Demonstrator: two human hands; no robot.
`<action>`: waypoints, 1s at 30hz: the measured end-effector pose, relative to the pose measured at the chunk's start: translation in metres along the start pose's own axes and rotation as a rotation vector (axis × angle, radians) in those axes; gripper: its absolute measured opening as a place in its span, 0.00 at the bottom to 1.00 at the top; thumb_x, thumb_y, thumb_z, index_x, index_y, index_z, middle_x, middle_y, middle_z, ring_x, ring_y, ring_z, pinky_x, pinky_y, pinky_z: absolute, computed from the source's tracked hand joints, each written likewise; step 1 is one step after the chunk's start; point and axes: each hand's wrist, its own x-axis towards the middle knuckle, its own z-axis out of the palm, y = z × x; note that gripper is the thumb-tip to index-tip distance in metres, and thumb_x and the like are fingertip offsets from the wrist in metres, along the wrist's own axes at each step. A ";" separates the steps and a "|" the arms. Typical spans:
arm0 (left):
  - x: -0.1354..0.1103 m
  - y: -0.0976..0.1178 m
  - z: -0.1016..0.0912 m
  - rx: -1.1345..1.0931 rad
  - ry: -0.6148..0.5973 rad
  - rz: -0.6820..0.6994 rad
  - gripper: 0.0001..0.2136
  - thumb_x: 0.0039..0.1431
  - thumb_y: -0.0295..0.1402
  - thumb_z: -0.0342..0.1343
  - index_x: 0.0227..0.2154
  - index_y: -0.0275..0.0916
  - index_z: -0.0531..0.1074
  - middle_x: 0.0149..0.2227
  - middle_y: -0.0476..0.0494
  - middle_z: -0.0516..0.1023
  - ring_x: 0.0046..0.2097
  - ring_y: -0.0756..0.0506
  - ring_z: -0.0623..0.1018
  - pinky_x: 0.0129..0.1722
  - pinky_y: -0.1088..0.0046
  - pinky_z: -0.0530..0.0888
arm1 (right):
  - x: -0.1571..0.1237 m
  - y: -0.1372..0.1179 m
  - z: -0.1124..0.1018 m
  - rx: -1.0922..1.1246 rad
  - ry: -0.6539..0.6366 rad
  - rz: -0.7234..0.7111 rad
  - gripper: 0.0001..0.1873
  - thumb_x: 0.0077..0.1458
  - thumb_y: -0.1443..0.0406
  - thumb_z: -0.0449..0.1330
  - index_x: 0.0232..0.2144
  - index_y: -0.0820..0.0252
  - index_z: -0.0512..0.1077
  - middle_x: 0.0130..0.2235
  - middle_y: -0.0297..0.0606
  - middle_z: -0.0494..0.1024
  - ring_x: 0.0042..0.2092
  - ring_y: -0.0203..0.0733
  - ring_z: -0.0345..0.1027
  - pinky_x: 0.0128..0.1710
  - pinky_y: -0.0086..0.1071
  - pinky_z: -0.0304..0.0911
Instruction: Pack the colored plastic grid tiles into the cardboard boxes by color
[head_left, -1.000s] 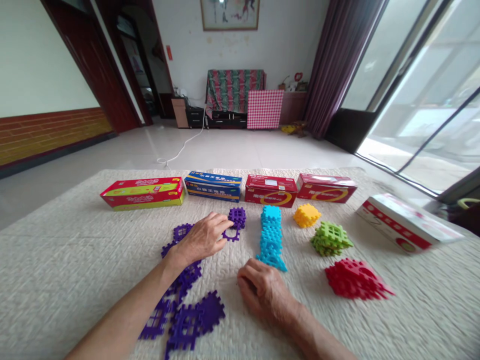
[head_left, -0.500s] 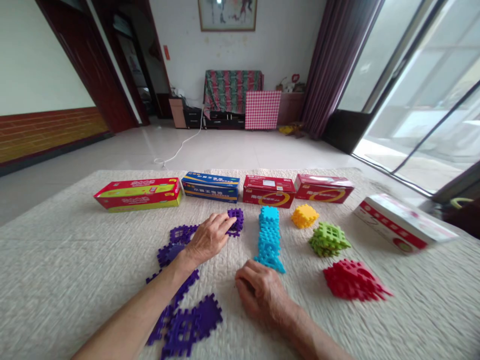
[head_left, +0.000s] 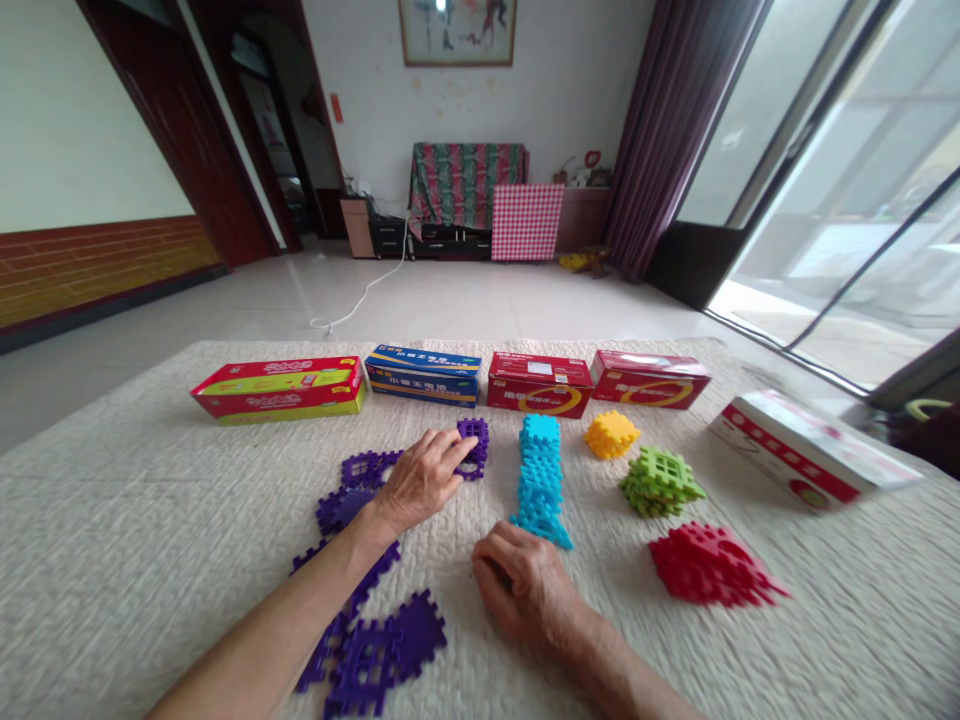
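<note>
At the far end of the purple pieces, my left hand (head_left: 424, 475) has its fingertips closed on a purple interlocking plastic tile (head_left: 474, 430), which lies over another purple tile. Loose purple tiles (head_left: 420, 630), some with window cut-outs, spread beneath and beside my left forearm. My right hand (head_left: 525, 580) rests on the cloth in a loose fist; nothing shows in it. Just beyond its knuckles runs a row of stacked light-blue tiles (head_left: 540, 475). Farther right sit piles of yellow tiles (head_left: 612, 435), green tiles (head_left: 661, 480) and red tiles (head_left: 712, 565).
Along the far edge of the cream quilted cover (head_left: 150, 500) stand a red-and-yellow box (head_left: 281, 388), a blue box (head_left: 424, 377) and two red boxes (head_left: 540, 383) (head_left: 651, 380). A white-and-red box (head_left: 810, 450) lies at the right.
The purple tile under my left fingertips has shifted slightly away from me, showing more of the tile below. My right hand stays in place.
</note>
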 end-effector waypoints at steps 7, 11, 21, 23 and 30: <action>0.004 -0.015 -0.016 -0.008 0.020 -0.049 0.20 0.57 0.28 0.55 0.54 0.36 0.67 0.51 0.37 0.72 0.51 0.40 0.70 0.54 0.62 0.68 | 0.000 0.003 0.001 0.004 0.003 0.005 0.09 0.58 0.71 0.51 0.29 0.59 0.70 0.30 0.36 0.71 0.33 0.35 0.66 0.33 0.26 0.57; -0.010 -0.063 -0.039 -0.017 -0.166 -0.242 0.14 0.56 0.30 0.54 0.46 0.36 0.74 0.44 0.38 0.76 0.48 0.39 0.74 0.51 0.62 0.70 | 0.000 0.002 0.000 0.003 -0.010 0.009 0.09 0.59 0.71 0.51 0.29 0.59 0.69 0.30 0.36 0.71 0.33 0.35 0.66 0.33 0.26 0.57; -0.033 -0.102 -0.049 -0.182 -0.491 -0.329 0.21 0.48 0.34 0.56 0.48 0.37 0.74 0.48 0.39 0.77 0.50 0.37 0.74 0.50 0.65 0.69 | 0.000 0.002 0.000 -0.016 -0.024 0.013 0.10 0.60 0.71 0.50 0.28 0.59 0.67 0.30 0.36 0.70 0.32 0.35 0.65 0.33 0.27 0.55; -0.029 -0.099 -0.048 -0.169 -0.523 -0.304 0.20 0.48 0.33 0.55 0.46 0.38 0.76 0.45 0.41 0.78 0.47 0.38 0.75 0.48 0.66 0.69 | 0.001 0.002 -0.001 -0.021 -0.027 0.013 0.10 0.60 0.71 0.50 0.27 0.59 0.67 0.29 0.36 0.69 0.32 0.35 0.64 0.32 0.27 0.55; -0.039 -0.111 -0.044 -0.089 -0.476 -0.356 0.17 0.50 0.31 0.53 0.43 0.39 0.75 0.41 0.41 0.78 0.44 0.39 0.75 0.46 0.65 0.69 | 0.000 0.001 -0.002 -0.009 -0.028 0.024 0.10 0.60 0.70 0.50 0.28 0.59 0.68 0.30 0.36 0.70 0.33 0.35 0.65 0.32 0.27 0.55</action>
